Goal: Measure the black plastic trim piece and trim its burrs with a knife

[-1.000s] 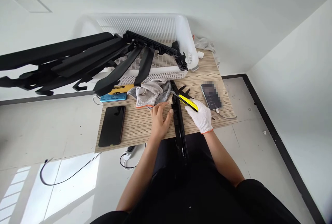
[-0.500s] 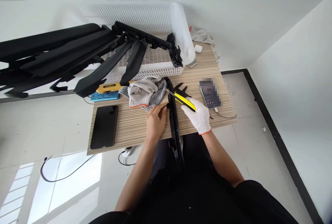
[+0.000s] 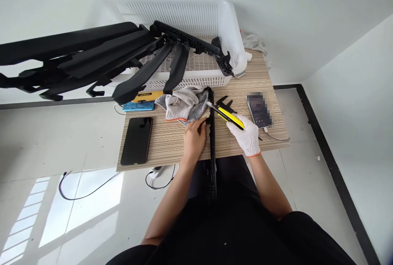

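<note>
A long black plastic trim strip [image 3: 212, 146] lies across the table's front edge, its near end reaching down over my lap. My bare left hand [image 3: 194, 140] has its fingers closed on the strip's left edge. My right hand [image 3: 247, 134], in a white knit glove with an orange cuff, grips a yellow and black utility knife [image 3: 231, 118]. The knife's blade end points up and left, over the far part of the strip; whether it touches the plastic I cannot tell. Grey and white gloves [image 3: 184, 103] lie bunched just beyond my left hand. A black caliper [image 3: 226, 104] sits right of the strip.
A white basket [image 3: 236, 40] stands at the back, with several black trim pieces [image 3: 101, 54] sticking out leftward above the table [image 3: 166, 144]. A dark phone [image 3: 136, 141] lies on the left. Another phone [image 3: 259, 111], with a cable, lies on the right. A yellow tool [image 3: 149, 96] rests on a blue case [image 3: 139, 106].
The head view has shifted, so the table appears farther right. The strip lies straighter, its near end less slanted to the right. Both hands keep their holds.
</note>
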`<state>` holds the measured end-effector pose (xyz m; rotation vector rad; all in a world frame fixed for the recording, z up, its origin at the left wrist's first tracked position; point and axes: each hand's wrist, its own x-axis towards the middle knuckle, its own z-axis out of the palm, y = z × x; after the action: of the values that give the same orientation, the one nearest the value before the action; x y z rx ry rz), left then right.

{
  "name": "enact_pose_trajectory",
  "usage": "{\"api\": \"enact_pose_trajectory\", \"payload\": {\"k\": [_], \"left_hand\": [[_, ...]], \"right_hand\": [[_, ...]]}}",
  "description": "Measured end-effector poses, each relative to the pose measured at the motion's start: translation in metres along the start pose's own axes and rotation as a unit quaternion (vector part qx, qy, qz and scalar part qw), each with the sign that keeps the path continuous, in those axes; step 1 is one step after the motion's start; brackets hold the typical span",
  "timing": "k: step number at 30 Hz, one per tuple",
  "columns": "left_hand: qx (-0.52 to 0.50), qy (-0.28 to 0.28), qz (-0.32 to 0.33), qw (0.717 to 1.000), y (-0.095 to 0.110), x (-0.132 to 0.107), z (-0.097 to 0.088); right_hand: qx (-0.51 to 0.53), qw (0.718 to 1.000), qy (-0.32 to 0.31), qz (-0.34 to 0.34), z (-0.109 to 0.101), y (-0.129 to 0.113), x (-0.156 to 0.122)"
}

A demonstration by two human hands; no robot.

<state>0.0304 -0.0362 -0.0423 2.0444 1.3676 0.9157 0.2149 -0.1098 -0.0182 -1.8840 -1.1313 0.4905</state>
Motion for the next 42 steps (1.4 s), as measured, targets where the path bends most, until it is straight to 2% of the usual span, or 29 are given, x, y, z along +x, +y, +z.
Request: {"api": "enact_pose_trajectory", "payload": {"k": [6, 8, 11, 16, 19, 21, 24, 27, 31, 34, 42], "left_hand": [[-0.01, 0.005, 0.009, 1.0, 0.0, 0.001, 0.0], [-0.015, 0.006, 0.017, 1.0, 0.001, 0.001, 0.0], [-0.024, -0.001, 0.031, 0.999, 0.003, 0.0, -0.001], [-0.035, -0.011, 0.031, 0.999, 0.004, 0.0, -0.001], [-0.031, -0.011, 0.031, 0.999, 0.004, 0.0, 0.0], [-0.031, -0.008, 0.034, 0.999, 0.004, 0.0, 0.001], [-0.029, -0.006, 0.043, 0.999, 0.004, 0.001, 0.002], [-0.025, -0.006, 0.046, 0.999, 0.003, 0.001, 0.002], [-0.027, -0.007, 0.054, 0.998, 0.002, 0.002, 0.002], [-0.024, -0.009, 0.056, 0.998, 0.002, 0.002, 0.002], [-0.026, -0.011, 0.066, 0.997, 0.002, -0.002, 0.001]], "right_hand": [[0.007, 0.999, 0.008, 0.033, -0.001, -0.001, 0.001], [0.008, 1.0, -0.003, 0.02, -0.003, -0.002, -0.002], [0.006, 1.0, -0.011, 0.013, -0.011, -0.003, -0.01], [-0.025, 0.998, -0.032, 0.052, -0.027, 0.002, -0.024], [-0.04, 0.997, -0.007, 0.063, -0.028, 0.007, -0.024], [-0.044, 0.998, 0.015, 0.049, -0.026, 0.01, -0.023], [-0.043, 0.999, 0.002, 0.02, -0.024, 0.012, -0.023], [-0.047, 0.998, 0.014, 0.025, -0.025, 0.014, -0.023], [-0.025, 0.999, -0.017, 0.019, -0.028, 0.013, -0.024], [-0.02, 1.0, 0.008, 0.02, -0.029, 0.013, -0.024], [-0.034, 0.999, 0.012, 0.019, -0.029, 0.014, -0.025]]}}
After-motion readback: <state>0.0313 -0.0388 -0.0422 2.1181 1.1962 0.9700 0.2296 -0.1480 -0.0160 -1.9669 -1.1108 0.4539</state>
